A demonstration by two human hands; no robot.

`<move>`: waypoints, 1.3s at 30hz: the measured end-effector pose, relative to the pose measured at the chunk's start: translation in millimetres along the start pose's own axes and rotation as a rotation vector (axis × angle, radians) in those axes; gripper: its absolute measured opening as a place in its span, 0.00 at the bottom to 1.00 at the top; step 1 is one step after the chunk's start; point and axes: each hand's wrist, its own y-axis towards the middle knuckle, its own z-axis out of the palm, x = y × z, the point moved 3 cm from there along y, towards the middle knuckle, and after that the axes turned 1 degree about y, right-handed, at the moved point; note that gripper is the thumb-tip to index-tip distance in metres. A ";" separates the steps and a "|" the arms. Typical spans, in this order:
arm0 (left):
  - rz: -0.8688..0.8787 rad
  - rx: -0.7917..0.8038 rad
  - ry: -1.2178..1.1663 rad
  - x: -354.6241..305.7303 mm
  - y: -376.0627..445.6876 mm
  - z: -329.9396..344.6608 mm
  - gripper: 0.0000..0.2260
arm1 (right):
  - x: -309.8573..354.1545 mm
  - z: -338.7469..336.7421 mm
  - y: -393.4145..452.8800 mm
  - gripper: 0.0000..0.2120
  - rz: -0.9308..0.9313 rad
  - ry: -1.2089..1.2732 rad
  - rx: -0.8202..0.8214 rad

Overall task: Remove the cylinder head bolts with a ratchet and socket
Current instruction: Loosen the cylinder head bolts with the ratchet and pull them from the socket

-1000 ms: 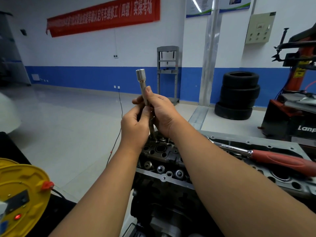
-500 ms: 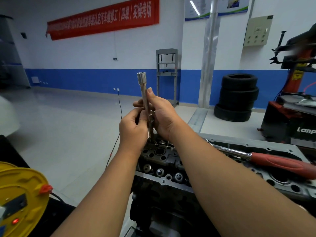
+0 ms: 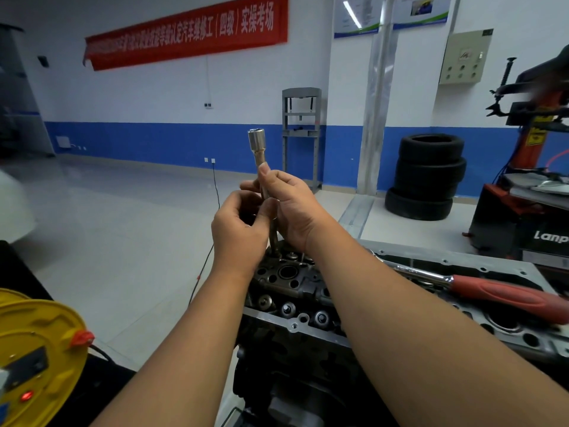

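Both hands meet over the far left end of the cylinder head (image 3: 286, 282). Right hand (image 3: 295, 208) is curled round a long metal extension bar (image 3: 261, 180), thumb laid up along the shaft; the bar stands nearly upright, tilted slightly left at the top, and its lower end reaches down to the top of the cylinder head. A chrome socket (image 3: 255, 140) sits on the bar's upper end, open mouth facing up. Left hand (image 3: 238, 232) is just beside the right, fingers curled in and pinching the bar low down, where the fingers hide the spot they touch.

Lying across the engine to the right is a ratchet (image 3: 480, 288) with a red grip, its chrome shaft pointing left toward the hands; writing on the shaft is too small to read.

On the far wall a red banner (image 3: 191, 35) carries white Chinese characters; the right part reads 汽车维修工(四级)实操考场, the left part is blurred. White letters "Lanp" show on a dark machine (image 3: 529, 229) at the right edge, cut off by the frame. Stacked tyres (image 3: 428, 177) stand near the far wall, right of a grey press frame (image 3: 301, 134). A yellow cable reel (image 3: 37, 359) sits near left, a red light glowing on it.
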 end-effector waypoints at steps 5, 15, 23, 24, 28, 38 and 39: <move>-0.056 0.072 -0.071 -2.6 -1.3 4.4 0.09 | 0.3 0.2 2.2 0.23 0.028 -0.073 -0.047; -0.077 0.070 -0.118 0.1 0.1 4.1 0.10 | -1.5 0.3 1.4 0.19 0.049 -0.019 -0.026; -0.016 0.031 -0.063 0.6 0.9 1.7 0.03 | -2.5 -0.7 0.3 0.17 0.034 0.009 -0.010; -0.040 0.058 -0.098 -0.5 0.2 3.2 0.05 | -2.5 -0.7 1.4 0.18 0.037 -0.006 -0.026; -0.064 0.075 -0.094 -1.8 -0.7 4.6 0.10 | -3.8 -2.3 4.5 0.24 0.064 0.017 -0.071; -0.054 0.074 -0.070 -1.0 -0.7 4.1 0.12 | -2.0 -1.2 3.3 0.23 0.054 -0.024 -0.062; -0.050 0.067 -0.056 -1.1 -0.6 3.6 0.12 | -2.1 -1.3 3.1 0.23 0.065 -0.008 -0.062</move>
